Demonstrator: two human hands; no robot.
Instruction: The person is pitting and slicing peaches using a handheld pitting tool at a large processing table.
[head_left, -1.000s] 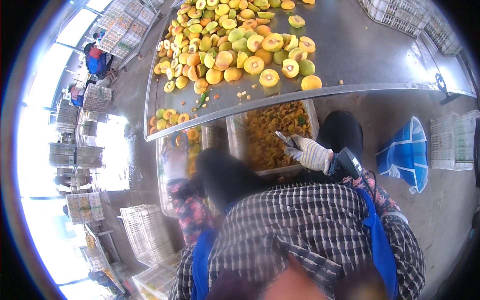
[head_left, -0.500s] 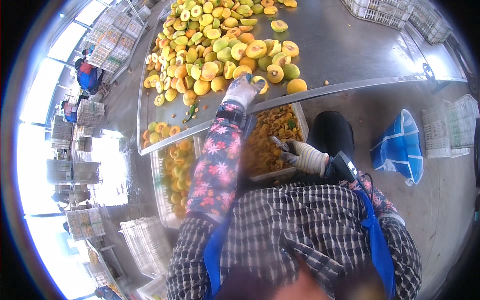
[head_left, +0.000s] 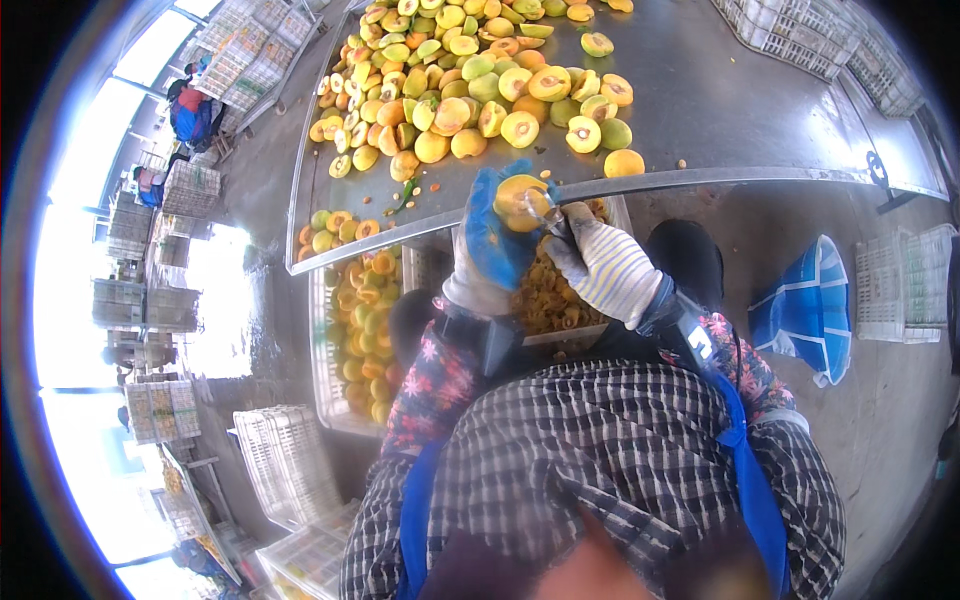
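In my left hand (head_left: 485,250), gloved with a blue palm, sits a yellow peach half (head_left: 520,203), cut face turned toward me and to the right. My right hand (head_left: 612,268), in a striped white glove, closes round a small metal tool (head_left: 556,222). The tool's end meets the cut face of the peach; its exact shape is partly hidden by fingers. Both hands are at the near rim of the metal table (head_left: 700,120). Beyond them lies a heap of peach halves (head_left: 470,90), some with the stone in.
Under the table edge stand a crate of peach halves (head_left: 362,335) at left and a crate of small peach scraps (head_left: 560,300) below my hands. A blue bag (head_left: 805,310) and white crates (head_left: 905,285) are at right. Stacked crates (head_left: 285,465) stand lower left; people work far left.
My left hand has come back from the heap with a peach half. My right hand has risen from over the scrap crate, bringing the metal tool to the fruit.
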